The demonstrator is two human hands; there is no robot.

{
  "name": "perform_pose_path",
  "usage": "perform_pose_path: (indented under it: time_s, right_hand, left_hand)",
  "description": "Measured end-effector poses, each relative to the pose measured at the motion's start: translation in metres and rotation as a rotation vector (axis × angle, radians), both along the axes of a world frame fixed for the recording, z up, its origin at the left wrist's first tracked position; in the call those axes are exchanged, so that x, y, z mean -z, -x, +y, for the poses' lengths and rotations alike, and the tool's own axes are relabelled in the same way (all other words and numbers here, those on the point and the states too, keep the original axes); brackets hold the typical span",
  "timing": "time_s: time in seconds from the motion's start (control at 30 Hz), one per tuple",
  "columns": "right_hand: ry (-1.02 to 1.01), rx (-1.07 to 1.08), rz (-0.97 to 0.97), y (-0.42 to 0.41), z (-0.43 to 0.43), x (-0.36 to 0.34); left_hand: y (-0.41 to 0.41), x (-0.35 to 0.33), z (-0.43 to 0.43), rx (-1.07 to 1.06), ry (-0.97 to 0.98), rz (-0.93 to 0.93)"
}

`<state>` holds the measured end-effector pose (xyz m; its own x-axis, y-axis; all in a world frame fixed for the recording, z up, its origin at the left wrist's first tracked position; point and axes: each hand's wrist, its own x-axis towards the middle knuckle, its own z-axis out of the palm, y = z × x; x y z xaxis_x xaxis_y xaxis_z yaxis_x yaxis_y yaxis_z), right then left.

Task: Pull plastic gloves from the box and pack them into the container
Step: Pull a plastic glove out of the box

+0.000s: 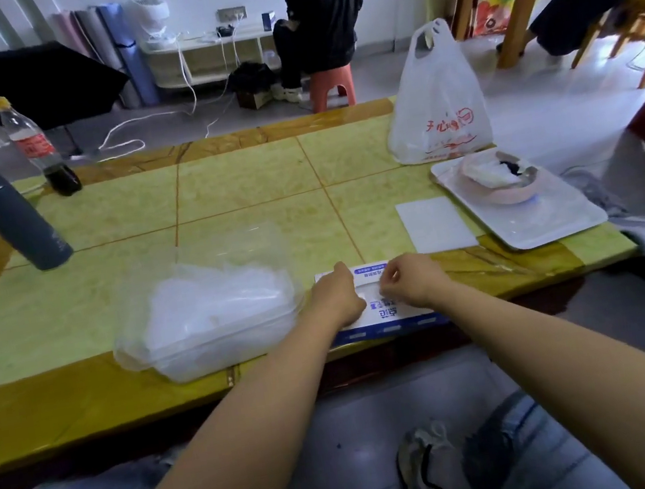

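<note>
The left hand (pixel 337 296) lies on the left part of the box (pixel 390 313), with its fingers bent down over the top, holding the box on the table. The right hand (pixel 412 279) is just beside it on the same box, with its fingers (pixel 387 280) curled in and pinched together at the white slot in the top. I cannot tell if a glove is caught between them. The box is white and blue and sits at the near edge of the table (pixel 244 180), which has yellow-green squares. Touching the box on its left is the clear container (pixel 185 348), with its lid tipped open behind it and a heap of thin white gloves (pixel 212 302) inside. A dark flask (pixel 9 218) and a cola bottle (pixel 34 147) stand at the far left of the table. On the right are a white plastic bag (pixel 437 101), a white tray (pixel 552 222) with a pink bowl (pixel 508 195) on it, and a flat white square (pixel 435 223) beside the tray. Behind the table a person sits on a red stool (pixel 331 88), and white cables lie on the grey floor
</note>
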<state>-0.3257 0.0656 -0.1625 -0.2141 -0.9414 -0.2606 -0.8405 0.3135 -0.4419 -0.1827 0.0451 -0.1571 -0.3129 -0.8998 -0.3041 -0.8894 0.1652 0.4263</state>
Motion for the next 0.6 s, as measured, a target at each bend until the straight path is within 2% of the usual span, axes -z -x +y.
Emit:
perform_pose_path:
  time_s: [0.07, 0.27, 0.47, 0.53, 0.6]
  right_hand:
    - [-0.020, -0.029, 0.008, -0.003, -0.002, 0.004]
    - [-0.020, -0.018, 0.191, -0.023, -0.019, 0.022]
    - [-0.008, -0.012, 0.231, -0.033, -0.026, 0.025]
    - [0.005, -0.003, 0.145, -0.028, -0.025, 0.022]
    - [0.103, 0.047, -0.158, -0.021, -0.022, 0.015]
  left_hand:
    - [-0.002, 0.007, -0.001, -0.024, -0.045, -0.027]
    - [-0.007, 0.012, -0.009, -0.077, -0.171, 0.088]
    - [-0.008, 0.015, -0.013, -0.071, -0.215, 0.097]
    - [-0.008, 0.017, -0.014, -0.075, -0.220, 0.096]
    - [-0.007, 0.018, -0.015, -0.078, -0.216, 0.087]
